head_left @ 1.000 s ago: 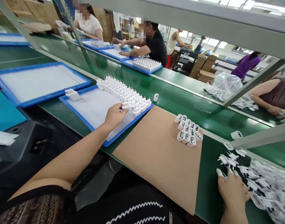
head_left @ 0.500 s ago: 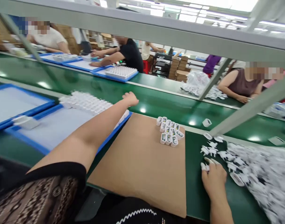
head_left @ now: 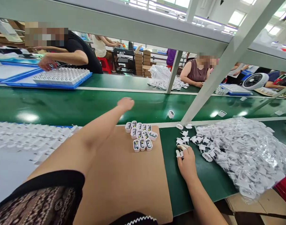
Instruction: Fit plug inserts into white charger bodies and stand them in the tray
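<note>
My left hand [head_left: 125, 103] reaches far out over the green conveyor belt [head_left: 51, 106], fingers curled and blurred; whether it holds anything I cannot tell. My right hand [head_left: 185, 160] lies flat on the green surface, white-capped fingertips touching loose white plug parts [head_left: 199, 140]. A cluster of white charger shells [head_left: 141, 136] stands on a brown cardboard sheet [head_left: 124, 181] between my arms. One single shell [head_left: 171, 114] lies on the belt beyond.
A big heap of plug parts on clear plastic [head_left: 246, 153] fills the right. Rows of white chargers [head_left: 28, 137] sit at my left. A slanted grey frame post [head_left: 210, 84] rises from the belt's edge. People work across the belt at a blue tray [head_left: 61, 76].
My left hand left the rows of chargers on the tray and stretched out over the belt. My view swung right. My right hand stayed by the loose plug parts.
</note>
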Motion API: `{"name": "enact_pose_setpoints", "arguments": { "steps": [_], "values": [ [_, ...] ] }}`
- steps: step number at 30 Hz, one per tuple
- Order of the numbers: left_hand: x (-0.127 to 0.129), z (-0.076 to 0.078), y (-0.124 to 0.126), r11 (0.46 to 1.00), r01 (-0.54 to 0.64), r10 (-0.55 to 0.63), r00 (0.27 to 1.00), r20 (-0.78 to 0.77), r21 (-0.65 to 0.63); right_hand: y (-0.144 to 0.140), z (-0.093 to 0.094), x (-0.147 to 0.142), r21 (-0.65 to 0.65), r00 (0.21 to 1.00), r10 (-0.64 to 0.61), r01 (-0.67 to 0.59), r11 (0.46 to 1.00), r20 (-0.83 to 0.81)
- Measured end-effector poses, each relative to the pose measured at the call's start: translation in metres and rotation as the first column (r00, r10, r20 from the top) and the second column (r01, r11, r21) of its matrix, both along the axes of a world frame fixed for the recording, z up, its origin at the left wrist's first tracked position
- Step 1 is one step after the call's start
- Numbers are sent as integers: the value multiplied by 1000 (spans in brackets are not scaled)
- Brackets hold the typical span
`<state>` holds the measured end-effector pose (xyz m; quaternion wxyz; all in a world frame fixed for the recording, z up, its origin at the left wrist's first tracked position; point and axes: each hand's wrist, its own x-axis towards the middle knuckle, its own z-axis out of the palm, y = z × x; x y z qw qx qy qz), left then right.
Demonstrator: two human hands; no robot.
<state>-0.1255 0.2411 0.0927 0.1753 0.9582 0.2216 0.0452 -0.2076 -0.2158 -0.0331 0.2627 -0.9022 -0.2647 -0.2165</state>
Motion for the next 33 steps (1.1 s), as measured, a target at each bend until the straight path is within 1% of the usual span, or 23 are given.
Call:
{"name": "enact_pose_setpoints", "arguments": {
  "steps": [2,4,6,8,9,11,13,15,17,19,21,23,24,26,28,29,31,32,33],
  "values": [
    [37,0,-43,995,97,-97,994,-53,0,0,0,0,25,1000,3,-3,1000,-1],
    [70,-1,-92,976,219,-219,971,-95,-14,0,1,-1,56,1000,9,-9,998,-7],
    [94,-4,-139,948,318,-319,938,-138,-33,0,2,-3,75,1000,12,-11,997,-19],
    [105,-8,-175,928,369,-371,909,-187,-49,0,2,-6,76,999,4,-2,997,-32],
    [107,-11,-189,923,381,-383,900,-209,-52,0,2,-8,71,999,1,2,997,-42],
    [104,-14,-206,919,392,-391,890,-235,-47,-1,1,-10,63,998,-1,5,998,-67],
    [96,-13,-212,917,397,-392,890,-234,-26,-1,-1,-12,71,997,1,4,997,-81],
    [82,-4,-212,911,412,-402,891,-213,2,-1,-3,-11,95,998,-15,21,995,-66],
    [60,12,-208,902,431,-419,889,-187,29,-1,-4,-9,119,998,-51,55,991,-41],
    [23,29,-199,890,454,-443,885,-143,51,-2,-3,-7,122,995,-95,98,988,-23],
    [-28,41,-187,878,475,-471,879,-77,52,-4,1,-8,104,992,-123,122,987,-4],
    [-88,45,-173,870,492,-491,870,-41,28,-6,7,-11,112,993,-112,108,988,37],
    [-118,44,-167,869,495,-494,869,-44,15,-7,10,-13,133,994,-90,81,988,65],
    [-172,34,-155,881,473,-472,879,-75,-2,-7,16,-15,196,993,-26,2,981,118],
    [-212,17,-144,913,408,-405,909,-94,11,-5,22,-15,261,989,7,-45,964,145],
    [-227,8,-139,932,362,-358,928,-103,25,-3,25,-16,290,989,11,-53,955,145],
    [-246,-12,-130,959,277,-268,956,-124,64,2,32,-18,356,992,11,-54,933,123],
    [-253,-21,-126,964,251,-239,962,-133,81,6,35,-21,393,996,31,-63,917,87],
    [-259,-28,-123,966,243,-230,964,-133,92,9,39,-25,436,997,77,-80,896,24]
  ]
}}
